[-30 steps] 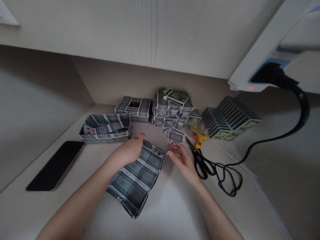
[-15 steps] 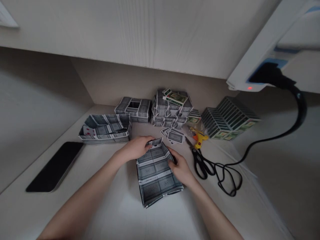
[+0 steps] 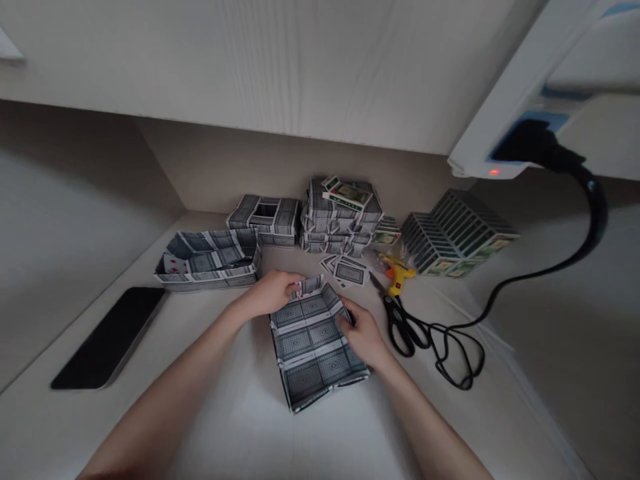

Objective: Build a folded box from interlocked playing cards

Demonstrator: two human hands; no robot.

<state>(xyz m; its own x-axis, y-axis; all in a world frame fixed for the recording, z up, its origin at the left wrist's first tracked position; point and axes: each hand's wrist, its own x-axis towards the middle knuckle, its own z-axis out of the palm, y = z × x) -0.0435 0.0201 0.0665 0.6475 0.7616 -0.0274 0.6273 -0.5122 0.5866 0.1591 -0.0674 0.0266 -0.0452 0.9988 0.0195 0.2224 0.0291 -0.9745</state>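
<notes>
A panel of joined playing cards [image 3: 315, 353], grey-patterned backs up, lies on the pale desk in front of me. My left hand [image 3: 273, 292] pinches its far left corner, where a flap stands folded up. Fingers of my right hand [image 3: 363, 331] are curled over the panel's right edge. Both hands grip the same panel.
An open tray made of cards [image 3: 207, 259] stands at the back left, with a card box [image 3: 265, 217] and a stack of card pieces [image 3: 343, 213] behind. Loose cards [image 3: 350, 270], a yellow glue gun [image 3: 397, 275], black scissors [image 3: 400, 323] and a cable lie right. A dark phone [image 3: 107, 337] lies left.
The card panel was swung round from a slanted lie to nearly straight in front of me. My right hand, open and apart from it before, now holds its right edge; the far end is folded up.
</notes>
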